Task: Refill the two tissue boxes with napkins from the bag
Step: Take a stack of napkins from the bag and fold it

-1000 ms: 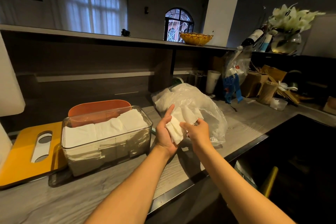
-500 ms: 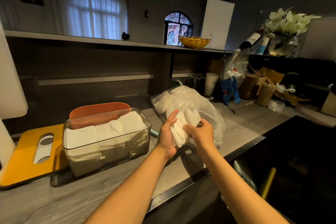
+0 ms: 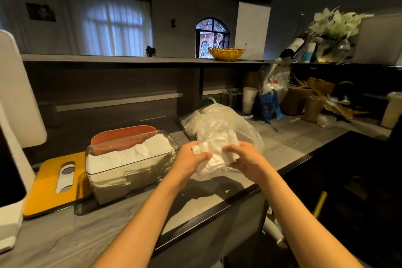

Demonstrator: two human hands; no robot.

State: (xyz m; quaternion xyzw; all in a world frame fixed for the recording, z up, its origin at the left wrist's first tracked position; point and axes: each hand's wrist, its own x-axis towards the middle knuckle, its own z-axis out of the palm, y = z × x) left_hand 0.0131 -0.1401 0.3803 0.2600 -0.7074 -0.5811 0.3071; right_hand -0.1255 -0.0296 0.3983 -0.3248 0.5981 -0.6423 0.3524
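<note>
Left hand [image 3: 191, 159] and right hand [image 3: 248, 159] both gripped soft white napkin wad [image 3: 215, 154]; light, limp, crushable, best pinched by edges.

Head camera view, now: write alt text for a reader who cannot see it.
A person's left hand and right hand together hold a bunch of white napkins in front of a clear plastic bag on a grey counter. To the left stands a clear tissue box filled with napkins, an orange box behind it and a yellow lid beside it.

Dim, window-lit room; hard shadows on the counter [image 3: 134, 220], wide-angle bending at edges.
</note>
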